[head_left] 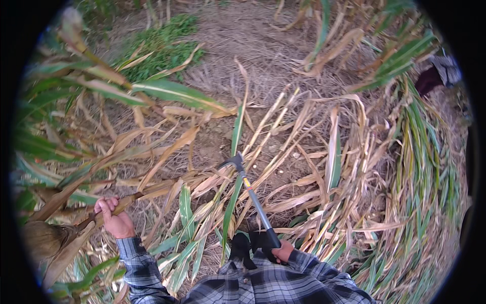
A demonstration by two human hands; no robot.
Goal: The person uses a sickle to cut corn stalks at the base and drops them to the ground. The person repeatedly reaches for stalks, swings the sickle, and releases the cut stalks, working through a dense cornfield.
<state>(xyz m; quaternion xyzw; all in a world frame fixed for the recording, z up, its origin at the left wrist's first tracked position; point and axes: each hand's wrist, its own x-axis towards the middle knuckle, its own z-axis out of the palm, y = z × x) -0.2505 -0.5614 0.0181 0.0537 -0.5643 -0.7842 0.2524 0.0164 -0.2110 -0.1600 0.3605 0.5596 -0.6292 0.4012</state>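
Note:
My left hand (116, 219) is closed around a dry, brown corn stalk (131, 199), which slants from lower left up towards the middle. Close to that hand, at the left rim, is a large brown husk-covered bulge (47, 239), perhaps an ear of corn; it is blurred. In front of my body, my right hand (283, 250) grips the dark handle end of a tool with a grey shaft (259, 207). Its dark, curved head (231, 162) resembles a claw hammer or small hoe and points away from me, over dry leaves. Whether it touches them I cannot tell.
Cut corn stalks and leaves lie in a thick pile (414, 163) along the right. Standing corn plants (49, 140) crowd the left. Low green weeds (159, 45) and straw-covered soil (243, 41) lie ahead. Part of a person's clothing (436, 76) shows at the upper right.

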